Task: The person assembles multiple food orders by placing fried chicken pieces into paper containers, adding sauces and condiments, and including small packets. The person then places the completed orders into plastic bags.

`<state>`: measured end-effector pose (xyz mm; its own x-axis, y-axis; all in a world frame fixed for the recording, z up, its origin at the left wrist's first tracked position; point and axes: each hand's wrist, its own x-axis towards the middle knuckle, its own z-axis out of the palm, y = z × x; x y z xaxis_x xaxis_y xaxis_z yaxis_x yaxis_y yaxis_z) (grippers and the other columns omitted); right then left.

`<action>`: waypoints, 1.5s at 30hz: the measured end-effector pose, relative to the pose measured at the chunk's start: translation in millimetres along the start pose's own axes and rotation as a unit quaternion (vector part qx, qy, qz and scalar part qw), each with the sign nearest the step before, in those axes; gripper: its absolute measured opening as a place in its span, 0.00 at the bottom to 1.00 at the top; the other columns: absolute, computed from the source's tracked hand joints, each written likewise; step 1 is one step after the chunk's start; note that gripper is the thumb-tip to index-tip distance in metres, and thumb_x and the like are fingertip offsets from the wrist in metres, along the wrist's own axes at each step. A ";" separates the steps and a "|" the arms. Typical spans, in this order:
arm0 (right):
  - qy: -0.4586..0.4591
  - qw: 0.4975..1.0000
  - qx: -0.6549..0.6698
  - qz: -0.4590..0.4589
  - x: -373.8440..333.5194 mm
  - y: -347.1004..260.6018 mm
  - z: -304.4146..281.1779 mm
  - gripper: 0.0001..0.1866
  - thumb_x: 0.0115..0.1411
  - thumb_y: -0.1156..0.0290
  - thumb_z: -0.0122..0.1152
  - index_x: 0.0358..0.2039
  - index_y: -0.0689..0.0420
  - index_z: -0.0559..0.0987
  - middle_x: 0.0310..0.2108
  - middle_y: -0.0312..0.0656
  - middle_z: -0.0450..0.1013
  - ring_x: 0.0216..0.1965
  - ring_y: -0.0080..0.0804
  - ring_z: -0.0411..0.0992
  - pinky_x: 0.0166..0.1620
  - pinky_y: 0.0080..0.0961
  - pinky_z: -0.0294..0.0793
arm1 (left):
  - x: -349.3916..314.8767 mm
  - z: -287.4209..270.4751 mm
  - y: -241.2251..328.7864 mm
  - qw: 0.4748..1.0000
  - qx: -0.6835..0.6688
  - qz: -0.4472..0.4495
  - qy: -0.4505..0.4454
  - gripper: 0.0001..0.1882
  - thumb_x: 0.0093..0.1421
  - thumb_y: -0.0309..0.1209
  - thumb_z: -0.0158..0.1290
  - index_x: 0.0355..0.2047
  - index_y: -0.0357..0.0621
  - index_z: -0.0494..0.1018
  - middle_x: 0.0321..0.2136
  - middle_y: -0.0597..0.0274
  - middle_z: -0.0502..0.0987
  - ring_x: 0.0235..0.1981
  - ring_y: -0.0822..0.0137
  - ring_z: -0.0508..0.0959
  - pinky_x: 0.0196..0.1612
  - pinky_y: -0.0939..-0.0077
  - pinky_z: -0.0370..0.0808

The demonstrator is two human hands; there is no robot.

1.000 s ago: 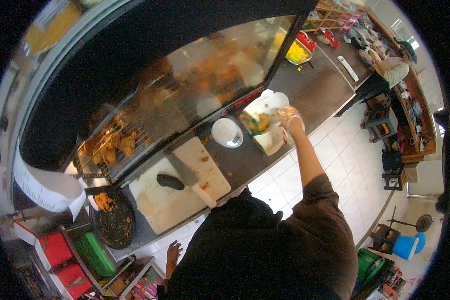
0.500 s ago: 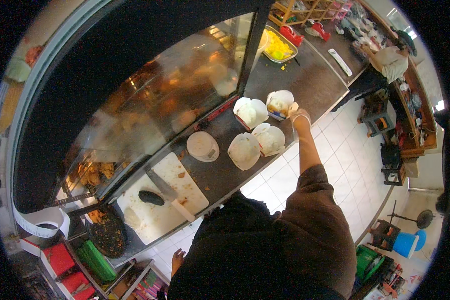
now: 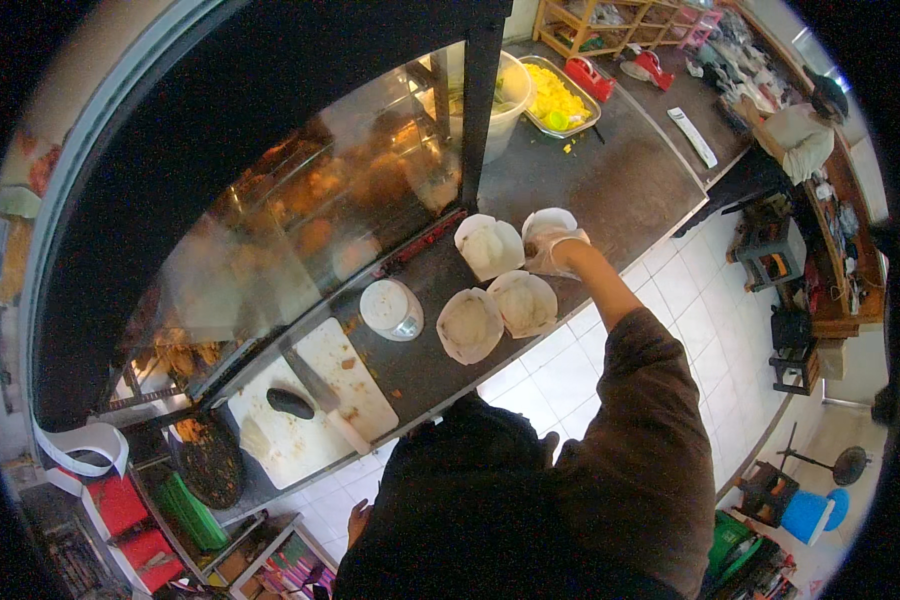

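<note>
My right hand [image 3: 553,252], in a clear plastic glove, is at the far right one of several open takeaway boxes, a white paper box [image 3: 550,217]. The hand covers much of that box, and its fingertips are hidden. Beside it stands another box [image 3: 461,240] holding what looks like white rice. Two more, a near left box [image 3: 470,327] and a near right box [image 3: 523,303], have pale contents. My left hand [image 3: 358,522] hangs low by my body, away from the counter. Its visible fingers look loosely apart, with nothing in them.
Left of the boxes are a white scale [image 3: 390,308] and a cutting board [image 3: 362,388] with a cleaver [image 3: 313,378] and a dark oval object [image 3: 290,403]. A glass food case [image 3: 300,200] borders the counter. A tray of yellow pieces [image 3: 560,98] stands beyond; another person [image 3: 800,140] works far right.
My right hand has moved left and inward from the far right box's outer flap, now covering more of it. The view has shifted slightly. My left hand stays low.
</note>
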<state>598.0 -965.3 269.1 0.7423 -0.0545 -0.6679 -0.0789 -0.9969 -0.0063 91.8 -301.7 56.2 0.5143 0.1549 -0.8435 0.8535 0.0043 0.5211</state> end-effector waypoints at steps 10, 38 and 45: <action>-0.027 0.997 0.029 0.062 53.0 5.5 60.0 0.36 0.65 0.46 0.51 0.73 0.32 0.58 0.75 0.34 0.55 0.76 0.38 0.49 0.74 0.40 0.44 | 17.2 20.1 -1.5 0.913 0.340 0.215 -0.068 0.26 0.70 0.34 0.52 0.64 0.36 0.64 0.52 0.48 0.80 0.49 0.64 0.80 0.51 0.73 0.77; 0.160 0.968 -0.032 -0.193 115.8 -79.5 61.7 0.11 0.62 0.64 0.57 0.37 0.50 0.86 0.43 0.44 0.81 0.46 0.40 0.78 0.49 0.36 0.78 | 12.8 45.5 38.9 0.990 0.100 0.049 0.081 0.25 0.69 0.38 0.52 0.65 0.49 0.67 0.49 0.58 0.81 0.37 0.68 0.81 0.35 0.71 0.75; 0.085 0.977 -0.080 -0.181 71.5 -87.1 16.6 0.11 0.62 0.63 0.58 0.33 0.49 0.88 0.39 0.43 0.83 0.42 0.38 0.80 0.45 0.35 0.79 | 31.6 54.4 9.2 0.962 0.192 0.194 0.002 0.19 0.66 0.32 0.52 0.56 0.43 0.75 0.47 0.55 0.81 0.39 0.64 0.82 0.44 0.73 0.78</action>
<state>646.9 -881.4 209.6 0.8023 0.3084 -0.5110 0.3047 -0.9478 -0.0935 120.5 -350.5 27.3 0.8008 0.0750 -0.5942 0.5658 -0.4199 0.7096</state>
